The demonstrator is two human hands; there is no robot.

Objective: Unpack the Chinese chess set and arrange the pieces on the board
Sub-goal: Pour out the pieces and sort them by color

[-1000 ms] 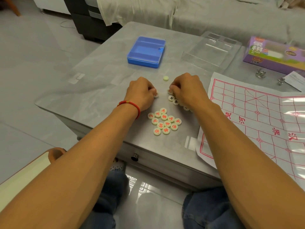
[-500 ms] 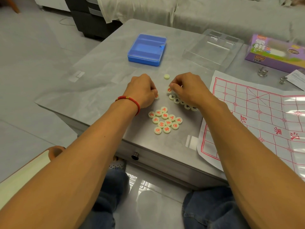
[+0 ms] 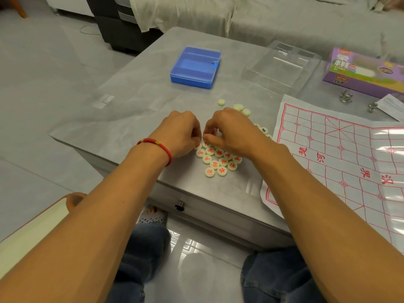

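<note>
left hand (image 3: pixel 182 133): fingers curled down at the far edge of the red pieces (image 3: pixel 218 160); can't tell if it's actually pinching one

right hand (image 3: pixel 227 130): same deal, curled over the pile, grip hidden

black pieces (image 3: pixel 263 130): mostly tucked behind the right wrist, so a careless drag probably scatters them

board (image 3: pixel 341 158): off to the right, nothing on it, near corner hangs over the table (image 3: pixel 135 101) edge, so a nudge could slide it off

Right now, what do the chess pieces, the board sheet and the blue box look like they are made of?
Chess pieces: probably moulded plastic, cream, smooth discs with painted red characters. Board sheet: thin paper or plastic film, likely glossy; it shows fold creases and glare. Blue box: blue plastic tray apparently under a clear lid, judging by the see-through edges.
</note>
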